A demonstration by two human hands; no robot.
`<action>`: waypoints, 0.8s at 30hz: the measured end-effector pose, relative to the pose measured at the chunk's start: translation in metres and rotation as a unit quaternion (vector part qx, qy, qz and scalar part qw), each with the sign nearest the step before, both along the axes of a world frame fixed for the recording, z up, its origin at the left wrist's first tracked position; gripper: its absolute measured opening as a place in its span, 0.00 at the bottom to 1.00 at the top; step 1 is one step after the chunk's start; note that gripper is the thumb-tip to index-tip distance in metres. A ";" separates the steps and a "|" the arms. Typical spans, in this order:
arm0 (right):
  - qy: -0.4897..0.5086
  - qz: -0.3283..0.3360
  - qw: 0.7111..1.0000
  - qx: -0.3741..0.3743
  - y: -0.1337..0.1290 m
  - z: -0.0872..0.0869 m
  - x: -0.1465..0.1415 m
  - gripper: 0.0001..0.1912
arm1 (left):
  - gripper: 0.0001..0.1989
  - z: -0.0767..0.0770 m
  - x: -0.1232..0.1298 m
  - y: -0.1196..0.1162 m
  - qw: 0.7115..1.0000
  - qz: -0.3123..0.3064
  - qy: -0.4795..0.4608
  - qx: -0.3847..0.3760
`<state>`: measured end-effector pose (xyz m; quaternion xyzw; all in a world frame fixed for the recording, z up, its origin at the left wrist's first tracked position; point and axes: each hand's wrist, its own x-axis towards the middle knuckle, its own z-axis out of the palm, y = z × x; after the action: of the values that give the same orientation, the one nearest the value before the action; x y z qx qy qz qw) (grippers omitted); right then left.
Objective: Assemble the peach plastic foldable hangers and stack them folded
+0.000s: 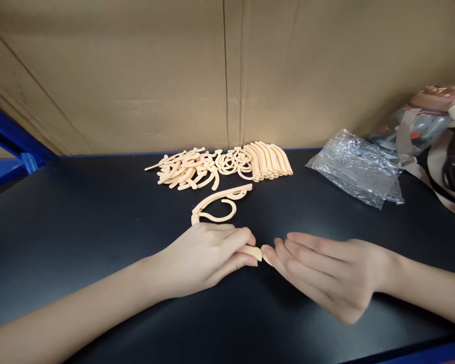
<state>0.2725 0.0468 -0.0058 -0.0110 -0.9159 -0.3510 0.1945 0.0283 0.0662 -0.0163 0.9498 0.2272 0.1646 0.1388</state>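
Observation:
My left hand (216, 253) is closed around a beige plastic folding clothes hanger (212, 201). Its curved arm and round hook stick out beyond the knuckles, and another arm end (252, 252) shows between thumb and forefinger. The palm hides the middle of the hanger. Close to that end, my right hand (326, 273) pinches a small beige piece (266, 254), mostly covered by the fingers. The two ends almost meet; whether they touch I cannot tell.
Loose beige hanger parts (189, 169) lie heaped at the back of the black table (79, 217), hooks (233, 162) among them. Beside them is a neat stack of curved arms (269, 161). Clear plastic bags (360, 167) and a strapped bottle (420, 121) are on the right. Cardboard (144, 76) stands behind.

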 end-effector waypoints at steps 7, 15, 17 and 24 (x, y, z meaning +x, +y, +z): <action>0.113 -0.132 0.966 -0.189 0.013 -0.004 -0.001 0.07 | 0.06 0.002 0.001 -0.007 1.000 0.015 -0.019 0.009; 0.060 -0.110 0.938 -0.323 0.018 -0.005 -0.002 0.10 | 0.09 0.008 0.004 -0.012 0.976 -0.052 0.046 0.206; 0.047 -0.110 0.931 -0.344 0.017 -0.005 -0.002 0.10 | 0.10 0.007 0.002 -0.011 0.976 -0.069 0.017 0.206; 0.035 -0.092 0.927 -0.362 0.015 -0.007 0.000 0.14 | 0.23 -0.003 0.000 0.002 0.978 0.178 -0.072 0.074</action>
<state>0.2725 0.0622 -0.0126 -0.1771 -0.9682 -0.0108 0.1765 0.0287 0.0679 -0.0193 0.8872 0.3696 0.2712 0.0526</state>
